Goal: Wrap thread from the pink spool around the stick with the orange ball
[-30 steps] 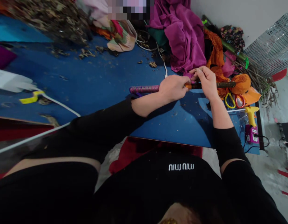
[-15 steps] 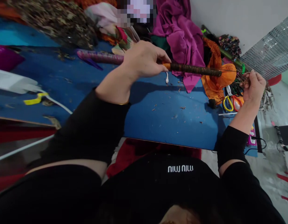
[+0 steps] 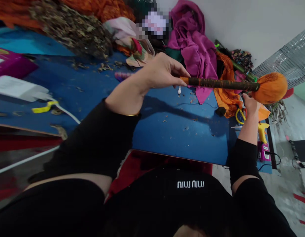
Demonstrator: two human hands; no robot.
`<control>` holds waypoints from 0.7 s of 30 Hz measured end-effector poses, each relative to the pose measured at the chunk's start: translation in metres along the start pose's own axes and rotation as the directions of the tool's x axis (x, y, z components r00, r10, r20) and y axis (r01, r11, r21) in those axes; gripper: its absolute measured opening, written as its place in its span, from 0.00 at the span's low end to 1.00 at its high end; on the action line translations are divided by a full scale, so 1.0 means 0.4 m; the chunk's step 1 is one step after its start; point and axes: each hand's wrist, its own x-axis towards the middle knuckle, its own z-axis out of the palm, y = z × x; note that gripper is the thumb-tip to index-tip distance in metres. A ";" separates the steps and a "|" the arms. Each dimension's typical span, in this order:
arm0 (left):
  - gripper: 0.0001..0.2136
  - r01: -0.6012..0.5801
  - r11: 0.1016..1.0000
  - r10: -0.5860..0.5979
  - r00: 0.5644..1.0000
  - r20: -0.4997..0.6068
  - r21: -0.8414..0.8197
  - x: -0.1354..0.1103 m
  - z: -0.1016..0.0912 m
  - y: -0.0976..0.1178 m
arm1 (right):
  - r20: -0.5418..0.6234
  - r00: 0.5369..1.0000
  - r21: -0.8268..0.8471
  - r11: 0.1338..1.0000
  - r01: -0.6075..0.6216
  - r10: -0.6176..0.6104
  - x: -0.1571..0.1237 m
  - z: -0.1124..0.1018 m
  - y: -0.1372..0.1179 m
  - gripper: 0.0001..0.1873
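My left hand is closed on the near end of a brown-wrapped stick, where an orange band shows at the fingers. At the stick's far end is a round ball covered in orange cloth, held up over the table's right side. Below that ball, my right hand is down beside scissors with a yellow handle loop. Its fingers are mostly hidden, so whether it grips anything is unclear. Loose orange cloth lies just left of it.
Magenta cloth is heaped at the back of the blue table. Dried leaves are piled at back left. A yellow glue gun stands at the right edge. A white power strip and purple box lie left.
My right hand has left the thread by the orange ball and dropped down and left to the scissors. The stick and its ball have shifted right in my left hand.
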 end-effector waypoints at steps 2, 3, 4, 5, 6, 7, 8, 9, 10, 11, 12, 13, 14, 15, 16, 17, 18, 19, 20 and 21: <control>0.15 0.012 0.993 -0.012 1.000 -0.001 -0.113 0.005 0.025 0.007 | -0.084 0.996 -0.161 0.987 -0.023 0.010 -0.024 0.060 -0.059 0.07; 0.16 0.020 0.986 -0.021 1.000 -0.001 -0.165 0.006 0.038 0.012 | -0.053 0.999 -0.180 0.984 -0.014 0.005 -0.040 0.097 -0.095 0.07; 0.16 0.027 0.981 -0.027 1.000 0.004 -0.191 0.006 0.049 0.018 | 0.022 1.000 -0.160 0.987 0.011 -0.007 -0.058 0.137 -0.134 0.10; 0.15 0.034 0.975 -0.032 0.999 0.013 -0.222 0.005 0.059 0.024 | 0.136 0.990 -0.104 0.994 0.040 -0.025 -0.079 0.179 -0.172 0.12; 0.14 0.039 0.967 -0.035 0.999 0.020 -0.253 0.004 0.067 0.029 | 0.218 0.974 0.048 0.997 0.061 -0.070 -0.100 0.218 -0.208 0.17; 0.14 0.042 0.959 -0.037 0.999 0.026 -0.279 0.003 0.074 0.033 | 0.267 0.958 0.180 0.982 0.059 -0.107 -0.121 0.254 -0.241 0.21; 0.13 0.044 0.954 -0.037 0.999 0.029 -0.296 0.002 0.078 0.036 | 0.278 0.953 0.271 0.962 0.041 -0.119 -0.142 0.284 -0.269 0.24; 0.12 0.044 0.951 -0.038 0.999 0.027 -0.305 0.003 0.082 0.036 | 0.294 0.949 0.324 0.946 0.016 -0.117 -0.161 0.306 -0.292 0.26; 0.12 0.043 0.951 -0.038 0.999 0.022 -0.305 0.005 0.084 0.035 | 0.305 0.946 0.345 0.939 -0.005 -0.107 -0.178 0.320 -0.312 0.28; 0.12 0.042 0.952 -0.040 0.999 0.014 -0.302 0.008 0.086 0.032 | 0.310 0.946 0.338 0.941 -0.014 -0.098 -0.192 0.325 -0.328 0.29; 0.12 0.043 0.952 -0.043 0.999 0.008 -0.302 0.011 0.087 0.028 | 0.304 0.947 0.311 0.951 0.002 -0.101 -0.203 0.323 -0.342 0.29; 0.13 0.049 0.949 -0.050 0.999 0.004 -0.311 0.015 0.089 0.024 | 0.277 0.953 0.271 0.961 0.049 -0.126 -0.212 0.316 -0.354 0.28; 0.13 0.059 0.944 -0.061 0.998 0.003 -0.326 0.018 0.091 0.020 | 0.228 0.958 0.226 0.967 0.119 -0.172 -0.218 0.306 -0.365 0.27; 0.13 0.072 0.936 -0.075 0.997 0.006 -0.346 0.021 0.092 0.017 | 0.166 0.958 0.188 0.961 0.202 -0.234 -0.224 0.298 -0.374 0.26; 0.12 0.091 0.925 -0.093 0.996 0.011 -0.369 0.023 0.095 0.015 | 0.101 0.948 0.167 0.945 0.283 -0.302 -0.228 0.291 -0.381 0.24; 0.12 0.110 0.913 -0.113 0.993 0.017 -0.393 0.025 0.098 0.014 | 0.051 0.932 0.170 0.923 0.345 -0.358 -0.231 0.289 -0.386 0.23; 0.12 0.129 0.900 -0.132 0.991 0.024 -0.417 0.026 0.101 0.013 | 0.022 0.918 0.205 0.900 0.384 -0.396 -0.234 0.292 -0.389 0.22; 0.11 0.147 0.888 -0.148 0.989 0.031 -0.435 0.027 0.105 0.013 | 0.011 0.910 0.272 0.877 0.396 -0.414 -0.235 0.299 -0.389 0.21; 0.11 0.164 0.879 -0.164 0.986 0.039 -0.448 0.028 0.110 0.012 | 0.015 0.910 0.358 0.852 0.381 -0.413 -0.236 0.310 -0.386 0.22; 0.11 0.179 0.872 -0.176 0.983 0.048 -0.455 0.029 0.115 0.011 | 0.022 0.916 0.447 0.824 0.349 -0.400 -0.235 0.323 -0.382 0.23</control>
